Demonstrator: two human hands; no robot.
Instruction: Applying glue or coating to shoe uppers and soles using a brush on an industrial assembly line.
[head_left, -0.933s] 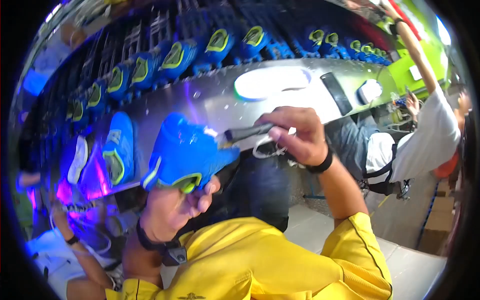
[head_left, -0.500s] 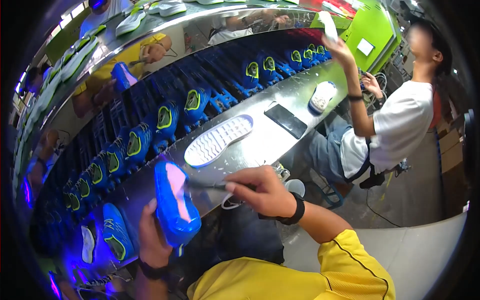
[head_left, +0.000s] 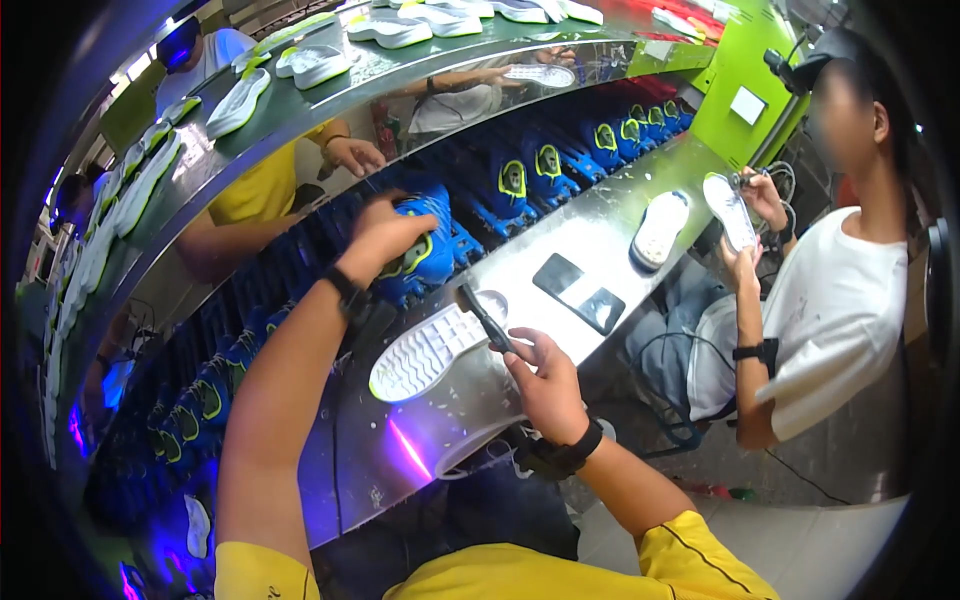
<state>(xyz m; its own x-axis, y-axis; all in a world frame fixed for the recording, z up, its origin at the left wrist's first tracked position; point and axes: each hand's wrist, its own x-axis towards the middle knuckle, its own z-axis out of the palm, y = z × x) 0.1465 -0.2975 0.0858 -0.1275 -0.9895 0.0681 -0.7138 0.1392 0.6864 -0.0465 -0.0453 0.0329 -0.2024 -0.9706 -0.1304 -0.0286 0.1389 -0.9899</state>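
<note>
My left hand (head_left: 390, 235) reaches out over the conveyor and is closed around a blue shoe upper (head_left: 432, 240) with yellow-green trim. My thumb lies across its top; the fingers on the far side are partly hidden. Nearer to me, my right hand (head_left: 552, 385) grips a dark-handled brush (head_left: 484, 318), its head pointing up and left. Just below the brush head, a white shoe sole (head_left: 425, 358) lies tread-patterned face up on the metal ledge (head_left: 470, 420).
Blue shoe uppers (head_left: 512, 185) stand in a row along the conveyor. A phone (head_left: 578, 292) and another sole (head_left: 660, 232) lie on the ledge. At right, a seated co-worker (head_left: 800, 310) holds a sole (head_left: 730, 212). Soles (head_left: 240, 102) line the upper shelf.
My left hand has moved from the lower left, where it held a pink-bottomed blue upper, to the conveyor. The brush has left that upper's bottom. The co-worker's raised hand and sole have come down.
</note>
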